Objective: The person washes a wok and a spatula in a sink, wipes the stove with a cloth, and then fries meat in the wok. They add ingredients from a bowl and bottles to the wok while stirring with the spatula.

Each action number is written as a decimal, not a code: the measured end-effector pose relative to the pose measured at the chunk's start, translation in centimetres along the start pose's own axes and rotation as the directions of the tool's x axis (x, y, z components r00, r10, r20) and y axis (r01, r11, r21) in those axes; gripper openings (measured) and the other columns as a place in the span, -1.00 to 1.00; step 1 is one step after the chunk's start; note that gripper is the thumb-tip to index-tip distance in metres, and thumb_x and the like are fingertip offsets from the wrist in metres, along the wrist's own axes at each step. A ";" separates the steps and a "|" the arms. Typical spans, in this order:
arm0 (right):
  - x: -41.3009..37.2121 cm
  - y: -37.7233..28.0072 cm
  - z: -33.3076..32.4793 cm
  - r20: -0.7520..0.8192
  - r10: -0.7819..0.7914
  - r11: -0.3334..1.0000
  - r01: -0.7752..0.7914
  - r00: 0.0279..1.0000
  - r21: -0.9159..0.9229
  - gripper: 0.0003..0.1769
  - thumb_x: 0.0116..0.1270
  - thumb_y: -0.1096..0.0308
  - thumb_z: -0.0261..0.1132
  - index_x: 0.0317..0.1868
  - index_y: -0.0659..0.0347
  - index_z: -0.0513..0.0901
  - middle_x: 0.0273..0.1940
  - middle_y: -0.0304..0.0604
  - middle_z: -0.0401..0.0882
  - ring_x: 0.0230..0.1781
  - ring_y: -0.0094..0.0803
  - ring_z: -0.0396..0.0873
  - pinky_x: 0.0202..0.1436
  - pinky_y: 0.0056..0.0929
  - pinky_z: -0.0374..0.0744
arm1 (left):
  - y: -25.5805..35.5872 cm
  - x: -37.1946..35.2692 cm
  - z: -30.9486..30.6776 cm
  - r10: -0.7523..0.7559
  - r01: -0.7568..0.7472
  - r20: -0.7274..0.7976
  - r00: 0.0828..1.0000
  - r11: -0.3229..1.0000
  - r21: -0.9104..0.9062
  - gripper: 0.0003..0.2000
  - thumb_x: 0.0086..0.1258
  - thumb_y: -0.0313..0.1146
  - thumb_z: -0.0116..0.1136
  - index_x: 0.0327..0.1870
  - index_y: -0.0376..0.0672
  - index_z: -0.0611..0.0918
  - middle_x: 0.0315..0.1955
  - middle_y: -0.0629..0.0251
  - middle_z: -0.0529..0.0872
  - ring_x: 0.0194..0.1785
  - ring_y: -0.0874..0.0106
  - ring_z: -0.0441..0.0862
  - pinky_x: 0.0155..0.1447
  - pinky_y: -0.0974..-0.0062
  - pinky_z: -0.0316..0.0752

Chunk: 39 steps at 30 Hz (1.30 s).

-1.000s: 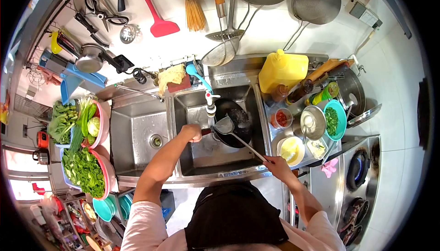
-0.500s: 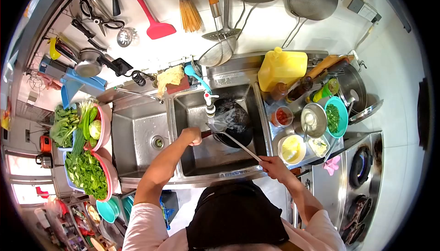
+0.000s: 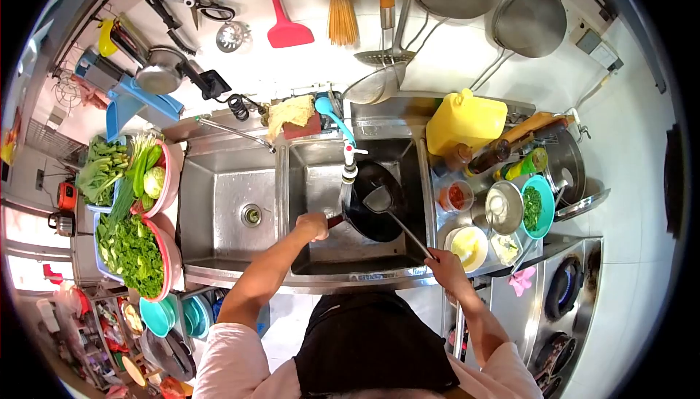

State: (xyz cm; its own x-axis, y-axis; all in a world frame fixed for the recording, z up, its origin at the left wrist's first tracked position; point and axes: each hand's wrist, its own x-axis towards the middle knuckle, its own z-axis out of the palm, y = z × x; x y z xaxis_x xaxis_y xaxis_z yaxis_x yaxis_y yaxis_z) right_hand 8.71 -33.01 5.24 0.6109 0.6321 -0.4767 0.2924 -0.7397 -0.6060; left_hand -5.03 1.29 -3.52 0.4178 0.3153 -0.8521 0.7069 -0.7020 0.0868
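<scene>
My left hand (image 3: 312, 226) is closed around the short brown handle of a black wok (image 3: 375, 228). The wok sits tilted in the right sink basin (image 3: 313, 252), under the tap (image 3: 349, 173). In my right hand (image 3: 446, 269) is the long handle of a metal ladle (image 3: 378, 199), whose bowl lies inside the wok. Water runs from the tap at the wok's left rim.
Left stands another basin (image 3: 219, 235), beside baskets of greens (image 3: 135, 257). To the right are a yellow jug (image 3: 467, 123), bottles, several food bowls and a stove with a lit burner (image 3: 564, 287). Utensils hang on the wall, including a red spatula (image 3: 290, 33).
The ladle bowl has moved from beneath the tap to deeper inside the wok. Splashing water seen in the wok before is largely gone. The whole view has shifted slightly.
</scene>
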 end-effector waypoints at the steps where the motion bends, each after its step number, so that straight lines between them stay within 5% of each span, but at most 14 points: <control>1: 0.1 0.2 0.3 -0.008 -0.002 0.999 0.001 1.000 -0.043 -0.63 0.26 0.24 0.22 0.02 0.23 0.62 -0.26 0.25 0.61 -0.18 0.14 0.59 -0.11 -0.08 0.54 | -0.4 0.0 0.9 -0.006 0.006 0.008 1.000 1.000 -0.017 -0.84 0.06 -0.46 0.12 -0.39 -0.24 0.72 -0.54 0.19 0.73 -0.48 0.40 0.72 -0.32 0.41 0.59; 6: 0.3 0.7 1.3 -0.042 -0.121 0.990 0.118 0.992 -0.079 -0.62 0.26 0.23 0.23 0.05 0.19 0.61 -0.28 0.22 0.62 -0.18 0.14 0.59 -0.11 -0.08 0.54 | -1.8 -1.8 4.7 0.027 -0.030 -0.015 1.000 0.969 -0.244 -0.81 0.06 -0.43 0.15 -0.35 -0.33 0.68 -0.51 0.10 0.72 -0.50 0.37 0.71 -0.37 0.42 0.59; 8: -0.2 -2.4 -0.3 0.116 0.015 0.999 -0.011 0.993 -0.040 -0.61 0.25 0.22 0.24 0.06 0.19 0.61 -0.32 0.20 0.63 -0.23 0.08 0.62 -0.17 -0.15 0.55 | -2.2 -1.4 5.4 -0.019 0.037 0.063 0.998 0.955 -0.293 -0.82 0.05 -0.43 0.15 -0.37 -0.34 0.67 -0.51 0.10 0.71 -0.52 0.34 0.70 -0.41 0.45 0.58; 12: -0.2 -3.4 -0.8 0.207 0.039 0.999 -0.035 0.978 -0.024 -0.61 0.25 0.22 0.24 0.06 0.19 0.61 -0.36 0.16 0.64 -0.31 -0.03 0.65 -0.23 -0.24 0.54 | -2.5 -1.2 4.9 -0.023 0.043 0.062 0.998 0.936 -0.349 -0.82 0.04 -0.45 0.14 -0.36 -0.32 0.68 -0.47 0.11 0.71 -0.52 0.34 0.70 -0.46 0.49 0.58; 22: -0.6 -2.4 1.3 0.165 -0.001 0.999 -0.006 0.986 0.038 -0.63 0.29 0.24 0.21 0.04 0.23 0.61 -0.44 0.07 0.63 -0.46 -0.26 0.60 -0.34 -0.32 0.50 | -2.0 -0.8 3.8 -0.029 0.042 0.054 0.998 0.964 -0.261 -0.80 0.02 -0.47 0.14 -0.33 -0.29 0.70 -0.45 0.13 0.73 -0.52 0.39 0.70 -0.47 0.49 0.58; 25: -1.4 -2.7 1.3 0.254 0.132 0.976 -0.171 0.958 0.136 -0.62 0.31 0.24 0.20 0.07 0.21 0.60 -0.39 0.08 0.65 -0.40 -0.21 0.62 -0.27 -0.31 0.52 | -2.0 -0.9 3.8 -0.015 0.026 0.041 0.999 0.961 -0.277 -0.82 0.01 -0.47 0.13 -0.36 -0.30 0.70 -0.47 0.13 0.72 -0.52 0.38 0.71 -0.47 0.49 0.57; 27: -1.8 -2.1 2.0 0.202 0.028 0.983 -0.064 0.979 0.171 -0.62 0.32 0.26 0.17 0.11 0.21 0.57 -0.63 -0.28 0.47 -0.65 -0.59 0.39 -0.54 -0.51 0.39 | -2.0 -0.8 3.7 -0.009 0.024 0.051 0.999 0.957 -0.291 -0.86 0.00 -0.48 0.14 -0.43 -0.32 0.68 -0.51 0.12 0.71 -0.52 0.38 0.70 -0.48 0.50 0.56; 31: -1.8 -1.6 3.1 0.122 -0.051 0.990 0.034 0.991 0.137 -0.60 0.32 0.25 0.18 0.11 0.23 0.57 -0.58 -0.13 0.55 -0.59 -0.47 0.49 -0.47 -0.43 0.45 | -2.0 -0.9 3.8 -0.002 0.013 0.034 0.999 0.951 -0.309 -0.89 -0.01 -0.48 0.14 -0.51 -0.33 0.65 -0.55 0.12 0.68 -0.54 0.37 0.69 -0.51 0.48 0.54; 33: -1.7 -1.6 3.3 0.140 -0.015 0.999 0.009 0.990 0.043 -0.61 0.31 0.25 0.19 0.11 0.20 0.58 -0.22 0.19 0.65 -0.18 0.01 0.65 -0.10 -0.22 0.55 | -1.9 -0.8 3.7 -0.015 0.026 0.036 0.999 0.950 -0.312 -0.91 -0.04 -0.49 0.15 -0.53 -0.33 0.64 -0.56 0.11 0.67 -0.56 0.37 0.68 -0.53 0.47 0.54; 39: -1.4 -1.7 2.9 0.121 -0.038 0.999 0.035 0.992 0.025 -0.59 0.30 0.24 0.19 0.11 0.23 0.56 -0.15 0.22 0.62 -0.09 0.09 0.60 -0.03 -0.17 0.54 | -2.2 -0.3 4.2 -0.033 0.049 0.058 0.998 0.949 -0.310 -0.89 -0.06 -0.50 0.15 -0.51 -0.33 0.65 -0.54 0.11 0.68 -0.56 0.37 0.68 -0.52 0.46 0.55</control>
State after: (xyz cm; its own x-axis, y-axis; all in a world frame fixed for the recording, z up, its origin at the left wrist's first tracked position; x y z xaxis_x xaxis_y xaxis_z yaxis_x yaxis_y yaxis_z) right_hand 5.15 -31.96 5.12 0.5062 0.6827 -0.5269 0.2953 -0.7112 -0.6379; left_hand -9.13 0.08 -5.58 0.3604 0.3002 -0.8832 0.8687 -0.4530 0.2005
